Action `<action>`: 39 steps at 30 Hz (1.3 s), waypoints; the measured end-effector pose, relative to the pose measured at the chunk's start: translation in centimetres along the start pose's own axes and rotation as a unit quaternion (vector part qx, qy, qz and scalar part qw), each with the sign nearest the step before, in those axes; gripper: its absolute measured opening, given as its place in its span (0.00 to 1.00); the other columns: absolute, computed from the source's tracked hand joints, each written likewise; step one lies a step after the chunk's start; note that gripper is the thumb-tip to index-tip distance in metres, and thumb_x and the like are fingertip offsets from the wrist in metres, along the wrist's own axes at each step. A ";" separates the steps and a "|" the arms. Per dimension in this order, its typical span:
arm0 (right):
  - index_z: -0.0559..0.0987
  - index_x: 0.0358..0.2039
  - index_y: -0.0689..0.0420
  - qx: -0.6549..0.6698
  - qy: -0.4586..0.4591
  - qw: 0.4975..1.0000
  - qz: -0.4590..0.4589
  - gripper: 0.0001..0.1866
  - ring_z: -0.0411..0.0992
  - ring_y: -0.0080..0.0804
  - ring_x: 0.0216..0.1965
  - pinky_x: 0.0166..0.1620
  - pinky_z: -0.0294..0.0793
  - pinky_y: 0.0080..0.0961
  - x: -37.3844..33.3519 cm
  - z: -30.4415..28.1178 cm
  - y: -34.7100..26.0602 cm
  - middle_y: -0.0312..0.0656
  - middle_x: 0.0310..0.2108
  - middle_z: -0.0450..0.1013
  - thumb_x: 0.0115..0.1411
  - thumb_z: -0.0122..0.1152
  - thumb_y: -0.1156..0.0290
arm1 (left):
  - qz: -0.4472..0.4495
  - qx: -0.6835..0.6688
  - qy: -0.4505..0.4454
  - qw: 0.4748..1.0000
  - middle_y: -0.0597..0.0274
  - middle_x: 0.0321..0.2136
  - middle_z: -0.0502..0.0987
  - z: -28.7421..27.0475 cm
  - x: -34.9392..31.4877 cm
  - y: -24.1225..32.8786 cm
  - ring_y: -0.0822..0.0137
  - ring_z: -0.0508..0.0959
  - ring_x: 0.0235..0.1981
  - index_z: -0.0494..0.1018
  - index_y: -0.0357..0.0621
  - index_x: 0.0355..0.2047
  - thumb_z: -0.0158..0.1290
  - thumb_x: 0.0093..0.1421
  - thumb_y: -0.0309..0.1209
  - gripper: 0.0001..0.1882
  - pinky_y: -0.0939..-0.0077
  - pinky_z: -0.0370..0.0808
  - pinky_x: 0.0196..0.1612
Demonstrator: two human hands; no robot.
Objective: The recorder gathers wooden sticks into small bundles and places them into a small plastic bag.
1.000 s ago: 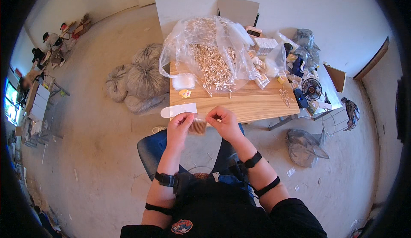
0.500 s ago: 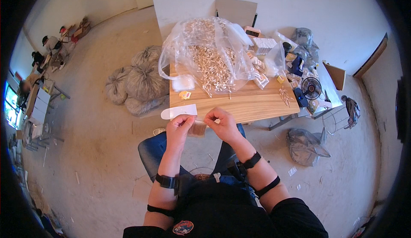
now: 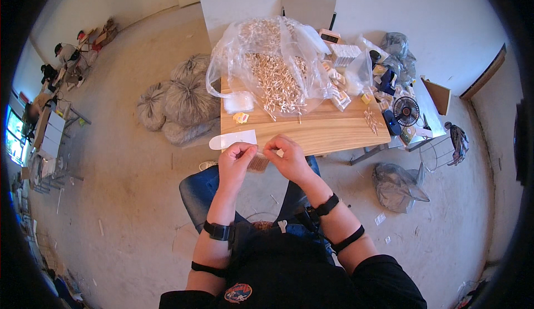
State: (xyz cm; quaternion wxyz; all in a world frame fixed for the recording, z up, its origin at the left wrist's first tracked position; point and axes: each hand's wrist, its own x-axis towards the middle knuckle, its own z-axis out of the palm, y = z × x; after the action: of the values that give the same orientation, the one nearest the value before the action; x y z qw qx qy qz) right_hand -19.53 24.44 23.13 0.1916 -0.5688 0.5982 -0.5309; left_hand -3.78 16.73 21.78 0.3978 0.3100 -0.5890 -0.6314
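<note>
packet (image 3: pixel 257 164) of brownish sticks: in the air between your hands, seen just off the near edge of the table (image 3: pixel 334 135), above your lap. your left hand (image 3: pixel 236 160) has thumb and forefinger drawn narrow on its upper left corner; your right hand (image 3: pixel 289 160) is likewise narrow, seemingly pinching the upper right, though the exact fingertip contact is too small to tell. judgement: the two-corner hold keeps the top edge taut and level under your eyes, with the lower part hanging free.

white card (image 3: pixel 231 139): flat on the near left corner, just beyond your left hand, presumably parked within short reach. yellow tag (image 3: pixel 241 118) and clear stack (image 3: pixel 238 104) lie behind it.

big clear bag (image 3: pixel 320 81): toward the back, slumped open on your side, which likely keeps its swabs (image 3: pixel 278 84) reachable; some spill onto the wood. loose sticks (image 3: pixel 371 121) lie apart near the right end, cause not shown.

fan (image 3: pixel 405 110): beyond that end, its grille toward you, perhaps for air. grey sacks (image 3: pixel 192 100): on the floor at left, likely kept there for their bulk.
</note>
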 end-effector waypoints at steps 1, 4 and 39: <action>0.76 0.29 0.62 0.000 0.000 1.000 0.000 0.04 0.72 0.45 0.33 0.36 0.71 0.34 0.0 0.1 -0.2 0.47 0.29 0.72 0.54 0.63 0.76 | 0.012 0.029 0.002 0.999 0.68 0.31 0.80 0.2 -0.1 0.0 0.79 0.75 0.31 0.78 0.39 0.35 0.59 0.60 0.28 0.05 0.83 0.71 0.38; 0.77 0.29 0.61 0.000 -0.011 1.000 0.002 0.04 0.72 0.46 0.34 0.37 0.71 0.35 0.1 0.2 -0.5 0.48 0.29 0.72 0.54 0.63 0.76 | 0.026 0.070 0.005 0.997 0.68 0.30 0.80 0.4 -0.2 -0.5 0.79 0.75 0.30 0.78 0.39 0.34 0.59 0.60 0.27 0.05 0.83 0.72 0.36; 0.75 0.27 0.60 -0.064 -0.009 0.997 -0.035 0.05 0.72 0.44 0.35 0.38 0.70 0.34 0.5 0.0 -0.3 0.46 0.29 0.71 0.53 0.64 0.76 | 0.156 0.218 0.026 0.963 0.58 0.30 0.80 0.4 0.3 0.5 0.65 0.79 0.35 0.75 0.37 0.26 0.61 0.52 0.21 0.04 0.73 0.74 0.41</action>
State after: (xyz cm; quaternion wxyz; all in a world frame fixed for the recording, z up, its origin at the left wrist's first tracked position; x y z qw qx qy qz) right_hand -19.56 24.05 23.60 0.1414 -0.6048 0.6092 -0.4931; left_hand -4.20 16.64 22.38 0.4289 0.3100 -0.7430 -0.4097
